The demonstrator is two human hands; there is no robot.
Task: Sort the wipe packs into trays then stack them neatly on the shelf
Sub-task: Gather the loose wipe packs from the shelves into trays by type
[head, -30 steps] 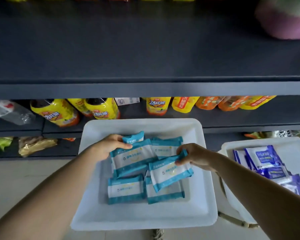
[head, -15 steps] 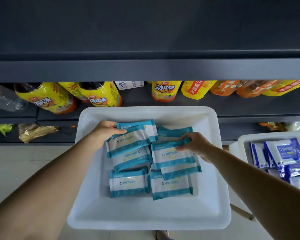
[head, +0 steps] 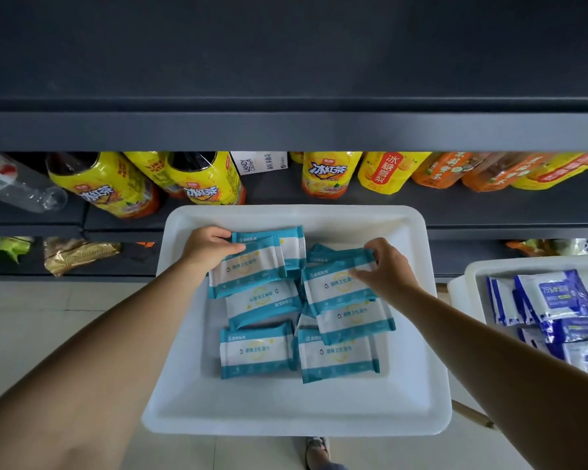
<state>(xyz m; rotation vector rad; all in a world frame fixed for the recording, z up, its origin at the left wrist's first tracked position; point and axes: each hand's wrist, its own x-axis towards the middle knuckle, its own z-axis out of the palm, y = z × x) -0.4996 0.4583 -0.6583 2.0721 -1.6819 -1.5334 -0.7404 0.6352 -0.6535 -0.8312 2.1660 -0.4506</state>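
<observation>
A white tray point(head: 296, 412) in front of me holds several teal-and-white wipe packs. My left hand point(head: 208, 245) grips the upper-left pack point(head: 248, 271) by its top left corner; that pack lies over another one. My right hand point(head: 386, 271) pinches the top edge of the upper-right pack point(head: 333, 286), which overlaps a pack below it. Two more teal packs point(head: 257, 349) lie flat side by side at the near end of the tray. A second white tray point(head: 472, 269) at the right holds several dark blue wipe packs point(head: 554, 296).
A dark shelf board point(head: 292, 130) spans the view above the trays. Below it stand yellow and orange drink bottles point(head: 325, 173), and a clear bottle point(head: 17, 188) lies at the left. Snack bags point(head: 75, 254) sit on the lowest shelf. Pale floor tiles point(head: 31, 320) show at the left.
The view has tilted down and the tray looks closer. Both hands slid further up the tray; my right hand set its pack onto the right pile and took hold of a pack's top edge.
</observation>
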